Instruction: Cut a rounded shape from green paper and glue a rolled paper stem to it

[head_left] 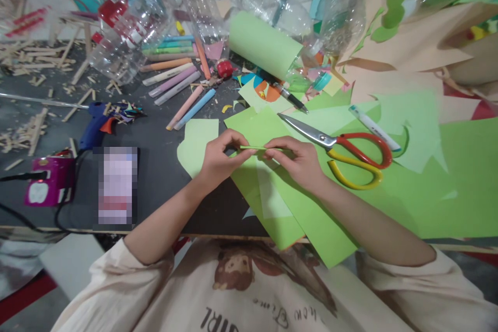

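A small, thin piece of green paper is pinched between both hands, seen nearly edge-on. My left hand grips its left end with thumb and fingers, and my right hand holds the right end. Beneath them lie bright green sheets that overlap on the dark table. Scissors with one red and one yellow handle rest on the paper just beyond my right hand. A pale green cut sheet lies beside my left hand.
A blue glue gun, a phone and a purple box with cables are at the left. Markers, clear plastic bottles and a green-wrapped bottle lie farther back. A capped marker is beyond the scissors.
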Action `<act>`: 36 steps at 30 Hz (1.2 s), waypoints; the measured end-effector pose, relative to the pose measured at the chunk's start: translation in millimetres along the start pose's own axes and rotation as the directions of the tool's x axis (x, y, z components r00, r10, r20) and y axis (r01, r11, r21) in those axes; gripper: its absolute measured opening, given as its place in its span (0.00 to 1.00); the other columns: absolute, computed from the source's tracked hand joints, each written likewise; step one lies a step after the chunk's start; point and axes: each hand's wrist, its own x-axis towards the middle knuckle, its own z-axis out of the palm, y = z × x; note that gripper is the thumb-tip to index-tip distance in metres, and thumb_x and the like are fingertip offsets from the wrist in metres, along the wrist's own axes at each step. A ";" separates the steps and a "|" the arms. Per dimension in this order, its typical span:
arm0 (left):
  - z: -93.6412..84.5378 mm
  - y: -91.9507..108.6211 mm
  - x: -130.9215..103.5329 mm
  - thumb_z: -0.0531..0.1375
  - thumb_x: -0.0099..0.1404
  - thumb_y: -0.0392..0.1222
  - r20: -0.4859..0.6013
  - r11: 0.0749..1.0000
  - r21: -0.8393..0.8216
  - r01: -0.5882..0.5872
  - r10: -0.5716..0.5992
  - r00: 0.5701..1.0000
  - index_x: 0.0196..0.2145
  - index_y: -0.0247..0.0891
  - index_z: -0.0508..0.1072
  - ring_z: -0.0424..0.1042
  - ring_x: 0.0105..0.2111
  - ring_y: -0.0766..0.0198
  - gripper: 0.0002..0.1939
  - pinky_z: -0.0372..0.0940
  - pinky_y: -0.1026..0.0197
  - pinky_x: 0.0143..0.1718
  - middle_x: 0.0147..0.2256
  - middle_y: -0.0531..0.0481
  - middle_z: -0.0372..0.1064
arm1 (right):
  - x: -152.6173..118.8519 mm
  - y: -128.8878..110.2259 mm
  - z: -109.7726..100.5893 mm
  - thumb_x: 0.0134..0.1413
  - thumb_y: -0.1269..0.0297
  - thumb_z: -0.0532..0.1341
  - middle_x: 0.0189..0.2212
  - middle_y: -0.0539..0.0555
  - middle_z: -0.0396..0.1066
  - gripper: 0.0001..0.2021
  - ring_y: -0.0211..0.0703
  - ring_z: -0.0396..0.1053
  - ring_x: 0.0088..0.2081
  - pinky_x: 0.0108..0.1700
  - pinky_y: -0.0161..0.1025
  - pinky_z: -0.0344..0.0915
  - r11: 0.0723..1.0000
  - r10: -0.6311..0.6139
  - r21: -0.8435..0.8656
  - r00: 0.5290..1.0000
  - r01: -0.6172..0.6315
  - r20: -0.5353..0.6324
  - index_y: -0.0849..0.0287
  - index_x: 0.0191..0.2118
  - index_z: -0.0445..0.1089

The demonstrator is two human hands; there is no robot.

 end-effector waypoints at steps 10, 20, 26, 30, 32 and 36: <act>-1.5 -9.8 2.8 0.70 0.53 0.45 -0.024 0.964 -0.239 -0.119 0.117 0.993 0.36 0.41 0.66 0.74 0.30 0.69 0.18 0.69 0.67 0.34 0.34 0.54 0.75 | 1.4 4.0 -4.0 0.57 0.58 0.64 0.28 0.51 0.77 0.08 0.41 0.76 0.29 0.32 0.39 0.73 1.000 -0.005 0.008 0.999 0.005 -0.049 0.56 0.32 0.73; -4.9 -2.9 -3.5 0.64 0.60 0.58 0.133 0.996 -0.038 0.079 -0.073 0.988 0.36 0.39 0.81 0.80 0.34 0.60 0.19 0.73 0.63 0.37 0.32 0.47 0.81 | 0.8 2.6 -3.6 0.56 0.57 0.65 0.29 0.52 0.79 0.08 0.42 0.77 0.30 0.34 0.40 0.73 0.999 0.032 0.008 0.999 -0.032 -0.010 0.55 0.32 0.76; -6.1 -2.9 -2.1 0.65 0.59 0.57 0.114 0.999 -0.026 0.020 -0.017 0.993 0.34 0.39 0.83 0.81 0.33 0.59 0.18 0.74 0.64 0.35 0.33 0.46 0.81 | 1.4 4.3 -3.9 0.54 0.59 0.67 0.26 0.51 0.79 0.07 0.40 0.77 0.28 0.33 0.39 0.75 0.987 0.073 0.144 0.997 -0.075 0.019 0.56 0.32 0.78; -6.4 -3.3 -2.6 0.66 0.59 0.55 0.133 0.999 -0.038 0.001 0.004 0.991 0.34 0.39 0.82 0.81 0.32 0.59 0.16 0.74 0.64 0.34 0.32 0.47 0.81 | 1.4 4.4 -4.7 0.55 0.57 0.66 0.26 0.50 0.78 0.08 0.40 0.77 0.27 0.33 0.39 0.75 0.975 0.089 0.198 0.993 -0.103 0.076 0.55 0.35 0.79; -5.8 -3.9 -2.8 0.65 0.60 0.54 0.142 0.998 -0.068 0.015 -0.005 0.990 0.34 0.39 0.82 0.81 0.31 0.60 0.15 0.74 0.64 0.34 0.31 0.47 0.81 | 1.0 4.0 -4.4 0.56 0.55 0.66 0.25 0.50 0.78 0.09 0.39 0.76 0.26 0.33 0.39 0.75 0.971 0.090 0.211 0.991 -0.108 0.096 0.55 0.36 0.79; -4.0 -3.8 -2.6 0.65 0.60 0.53 0.145 0.988 -0.134 0.079 -0.059 0.988 0.35 0.39 0.81 0.81 0.32 0.60 0.15 0.75 0.63 0.37 0.31 0.47 0.81 | 0.2 3.9 -3.1 0.58 0.51 0.64 0.23 0.50 0.76 0.14 0.38 0.74 0.24 0.31 0.38 0.75 0.970 0.102 0.207 0.985 -0.129 0.138 0.56 0.38 0.79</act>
